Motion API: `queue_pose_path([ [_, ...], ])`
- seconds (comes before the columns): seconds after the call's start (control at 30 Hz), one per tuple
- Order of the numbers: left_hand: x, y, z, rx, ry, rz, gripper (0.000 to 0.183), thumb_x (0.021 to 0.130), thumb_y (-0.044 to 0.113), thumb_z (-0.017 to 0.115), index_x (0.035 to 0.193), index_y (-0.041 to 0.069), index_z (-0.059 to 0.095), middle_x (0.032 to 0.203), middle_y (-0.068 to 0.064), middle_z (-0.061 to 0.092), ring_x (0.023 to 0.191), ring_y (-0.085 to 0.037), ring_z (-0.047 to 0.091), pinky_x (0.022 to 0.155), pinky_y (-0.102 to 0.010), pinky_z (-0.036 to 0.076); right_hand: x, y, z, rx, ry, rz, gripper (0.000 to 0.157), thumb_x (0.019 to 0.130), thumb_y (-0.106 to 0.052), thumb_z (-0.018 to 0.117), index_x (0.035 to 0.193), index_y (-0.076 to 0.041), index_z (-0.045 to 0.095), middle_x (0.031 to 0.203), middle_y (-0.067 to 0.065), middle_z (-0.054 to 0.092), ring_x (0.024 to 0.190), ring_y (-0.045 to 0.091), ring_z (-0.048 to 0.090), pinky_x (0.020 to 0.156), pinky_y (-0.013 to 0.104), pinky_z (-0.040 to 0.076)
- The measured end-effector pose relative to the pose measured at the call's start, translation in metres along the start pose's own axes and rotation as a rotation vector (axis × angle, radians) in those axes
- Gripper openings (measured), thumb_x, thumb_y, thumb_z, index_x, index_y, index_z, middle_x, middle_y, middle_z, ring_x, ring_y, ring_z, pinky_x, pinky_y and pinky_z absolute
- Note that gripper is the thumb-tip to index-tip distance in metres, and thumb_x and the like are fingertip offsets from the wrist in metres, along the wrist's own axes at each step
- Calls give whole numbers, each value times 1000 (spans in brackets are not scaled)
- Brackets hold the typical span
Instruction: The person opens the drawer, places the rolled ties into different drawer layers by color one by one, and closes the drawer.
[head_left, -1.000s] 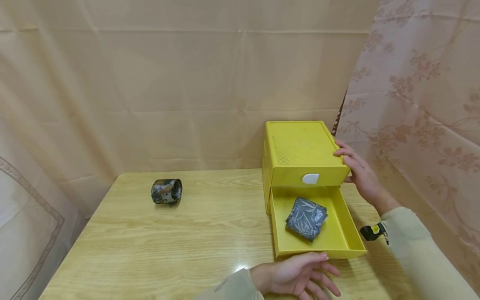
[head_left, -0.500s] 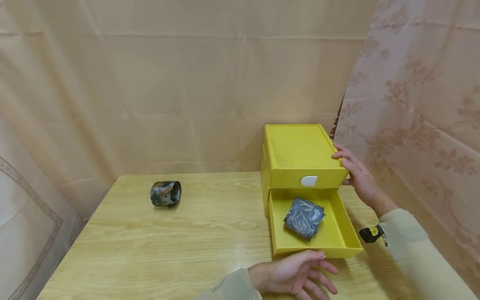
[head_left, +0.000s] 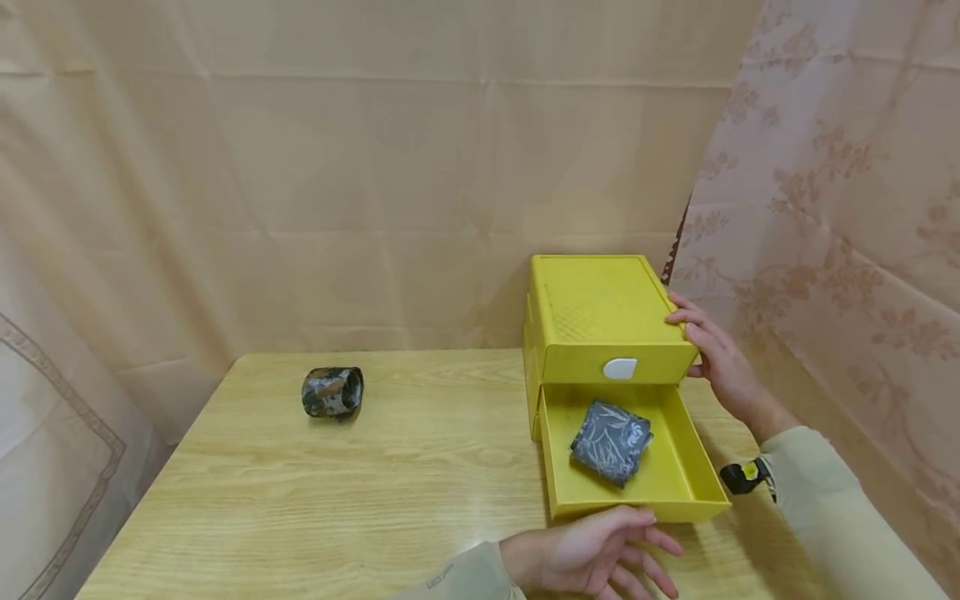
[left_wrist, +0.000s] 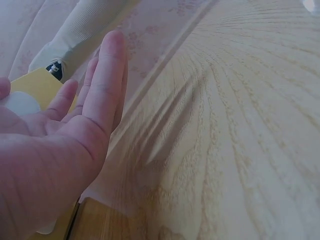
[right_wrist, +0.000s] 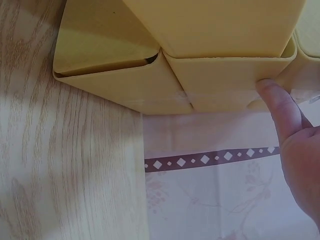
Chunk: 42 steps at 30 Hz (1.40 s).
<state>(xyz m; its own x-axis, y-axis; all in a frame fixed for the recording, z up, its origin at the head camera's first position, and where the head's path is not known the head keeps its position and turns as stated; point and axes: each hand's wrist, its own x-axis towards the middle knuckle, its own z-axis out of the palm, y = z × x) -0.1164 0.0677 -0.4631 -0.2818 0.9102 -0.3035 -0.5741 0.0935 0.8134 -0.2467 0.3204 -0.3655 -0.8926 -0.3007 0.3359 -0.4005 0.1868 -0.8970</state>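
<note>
My left hand has fingers spread, thumb near the drawer at twelve o'clock; at one, my right hand rests uncurled fingers against the smooth yellow cabinet. The drawer contains folded leaf-patterned cloth; rolled camouflage fabric lies at ten.

Around the drawer, the cabinet blocks twelve o'clock, the left hand six; nine o'clock offers free passage.
</note>
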Motion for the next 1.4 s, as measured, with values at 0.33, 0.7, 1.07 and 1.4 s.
queue_pose_path([
  [0.33,-1,0,-2,-27,-10,14,55,95,57,38,132,18,53,104,-5,64,84,-17,62,70,-29,53,-2,1,0,-31,-10,-5,38,106,-30,27,128,-4,44,158,0,14,119,12,48,71,31,54],
  [0.7,-2,11,1,1,17,8,58,94,57,37,131,17,54,102,-6,65,83,-19,62,65,-31,53,-3,1,-1,-23,-15,-8,38,106,-30,27,129,-4,43,158,-1,14,119,12,46,70,31,54],
  [1.07,-1,18,-2,25,18,7,61,94,60,35,132,16,53,105,-8,64,89,-25,63,80,-42,53,-1,1,-1,-43,-11,-3,38,106,-29,26,129,-4,43,158,-1,13,121,13,45,71,32,53],
  [1.4,4,24,-4,21,76,54,63,92,60,35,129,12,53,97,-11,62,79,-28,62,76,-48,53,0,0,0,28,-5,-10,35,106,-26,27,126,-4,45,158,1,13,122,12,43,71,30,54],
])
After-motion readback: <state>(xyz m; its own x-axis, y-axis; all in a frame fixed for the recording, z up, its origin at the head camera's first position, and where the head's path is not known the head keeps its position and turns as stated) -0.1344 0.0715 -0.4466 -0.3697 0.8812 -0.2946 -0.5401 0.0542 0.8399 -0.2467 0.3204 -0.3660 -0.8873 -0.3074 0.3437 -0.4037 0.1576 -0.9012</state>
